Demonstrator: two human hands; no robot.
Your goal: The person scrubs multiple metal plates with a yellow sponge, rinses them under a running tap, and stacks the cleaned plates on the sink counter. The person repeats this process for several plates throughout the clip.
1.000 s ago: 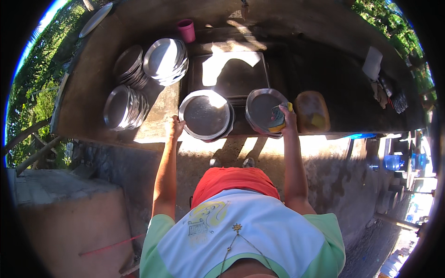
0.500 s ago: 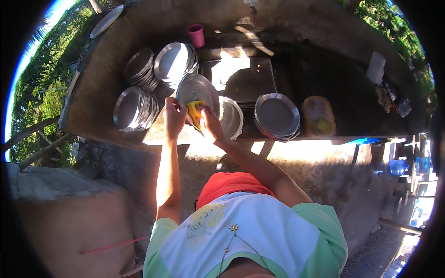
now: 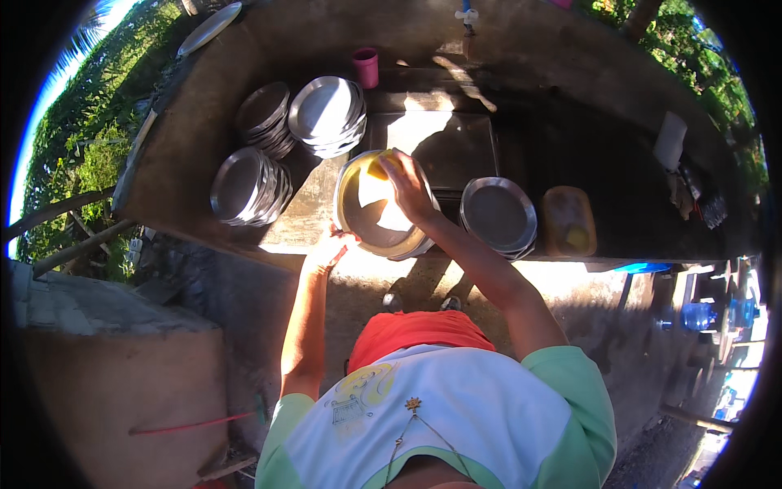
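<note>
A round metal plate [image 3: 352, 201] lies face up in front of me, over another plate whose edge shows at its lower right. My left hand [image 3: 332, 248] grips its near left rim, fingers closed at the edge. With curled fingers, my right hand [image 3: 410, 189] presses a yellow sponge [image 3: 380, 168] against the plate's far inner side. The hand covers part of the sponge and the plate's right rim. Strong sunlight falls across the plate's middle.
Plate stacks stand left [image 3: 238, 187], behind it [image 3: 264, 107], at back [image 3: 314, 106] and right [image 3: 498, 216]. A pink cup [image 3: 366, 70], dark rectangular tray [image 3: 464, 155], plastic container [image 3: 568, 208], tap [image 3: 467, 16] and cutlery [image 3: 713, 210] are also there. The counter's front edge runs near my hands.
The plate has gone from tilted up to lying flatter and nearer. My right hand has moved the sponge from the near rim to the far side; my left hand has slid lower.
</note>
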